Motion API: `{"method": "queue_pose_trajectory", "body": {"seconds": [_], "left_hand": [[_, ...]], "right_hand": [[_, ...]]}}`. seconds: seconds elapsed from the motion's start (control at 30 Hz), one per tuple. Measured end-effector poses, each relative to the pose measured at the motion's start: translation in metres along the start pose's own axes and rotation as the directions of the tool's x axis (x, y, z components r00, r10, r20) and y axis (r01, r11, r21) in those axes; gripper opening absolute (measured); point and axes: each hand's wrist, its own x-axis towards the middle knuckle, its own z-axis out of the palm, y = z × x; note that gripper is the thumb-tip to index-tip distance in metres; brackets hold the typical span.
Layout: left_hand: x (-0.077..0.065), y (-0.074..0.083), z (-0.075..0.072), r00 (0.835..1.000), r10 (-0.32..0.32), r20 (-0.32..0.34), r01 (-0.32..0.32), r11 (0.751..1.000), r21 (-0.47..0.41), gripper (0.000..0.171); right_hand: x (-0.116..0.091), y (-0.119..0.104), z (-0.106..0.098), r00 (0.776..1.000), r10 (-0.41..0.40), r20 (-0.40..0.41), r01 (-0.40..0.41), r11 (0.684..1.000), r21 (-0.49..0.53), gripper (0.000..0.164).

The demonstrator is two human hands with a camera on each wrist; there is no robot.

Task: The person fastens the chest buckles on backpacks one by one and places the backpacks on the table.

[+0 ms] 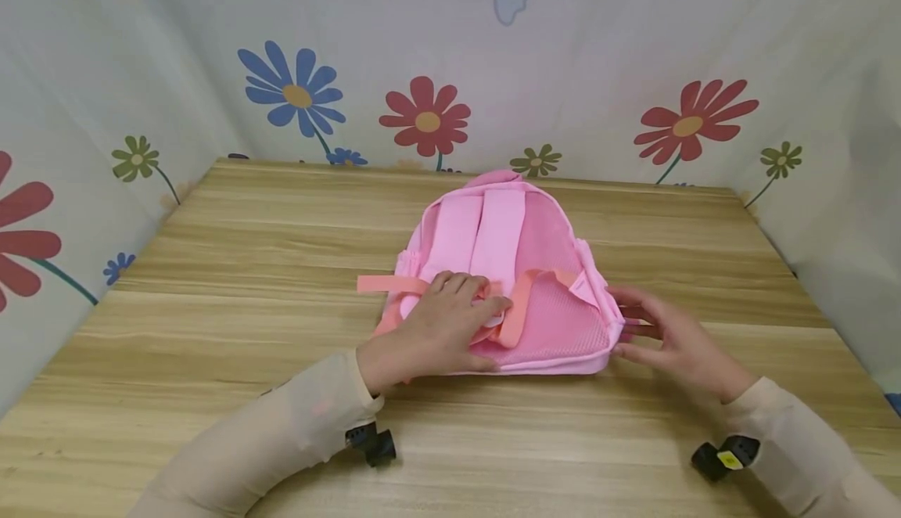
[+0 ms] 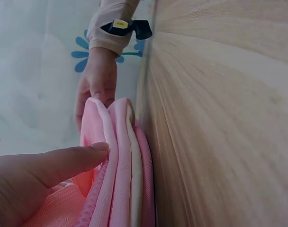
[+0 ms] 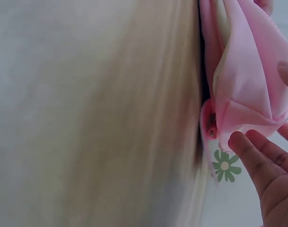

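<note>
A small pink backpack [image 1: 552, 228] lies on the table with its back panel and two pink shoulder straps [image 1: 501, 224] facing up. My left hand [image 1: 436, 330] rests on the lower back panel, over bunched orange webbing [image 1: 521, 311]; the undersides of its fingers are hidden. In the left wrist view the straight thumb [image 2: 63, 165] touches the bag's bottom edge. At the lower right corner is my right hand [image 1: 679, 346], its fingers spread against the side of the bag. The right wrist view shows those fingers [image 3: 260, 161] beside the pink fabric [image 3: 248, 71], not curled round it.
The bag sits on a wood-grain table [image 1: 246, 244]. A white curtain [image 1: 563, 56] printed with flowers hangs behind and along both sides. A loose orange webbing end [image 1: 373, 283] sticks out to the bag's left.
</note>
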Motion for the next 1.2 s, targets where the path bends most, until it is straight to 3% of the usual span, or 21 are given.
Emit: {"method": "queue_pose_trajectory", "body": {"seconds": [0.4,0.6,0.83,0.97,1.13,1.2], "left_hand": [[-0.002,-0.004,-0.002,0.998,0.051,-0.040,-0.052,0.999,-0.013,0.067],[0.000,-0.007,-0.007,0.992,0.084,-0.099,-0.097,0.987,-0.129,0.063],[-0.003,-0.014,-0.018,0.976,0.091,-0.196,-0.129,0.973,-0.190,0.058],[-0.004,-0.021,-0.023,0.971,0.063,-0.229,-0.115,0.969,-0.221,0.056],[-0.002,-0.031,-0.028,0.945,0.072,-0.318,-0.142,0.969,-0.202,0.052],[-0.002,-0.035,-0.029,0.942,0.056,-0.330,-0.132,0.968,-0.212,0.053]], "right_hand": [[0.001,0.003,0.002,1.000,0.000,0.020,0.000,1.000,-0.013,0.066],[0.003,-0.005,-0.007,1.000,0.001,0.024,0.001,0.996,-0.094,0.064],[0.007,-0.011,-0.024,0.997,-0.071,0.016,0.073,0.986,-0.148,0.055],[0.008,-0.017,-0.029,0.999,-0.041,-0.022,0.037,0.986,-0.163,0.051],[0.014,-0.029,-0.032,0.998,-0.031,-0.059,0.019,0.980,-0.196,0.042],[0.018,-0.034,-0.032,0.997,-0.036,-0.070,0.021,0.977,-0.211,0.039]]}}
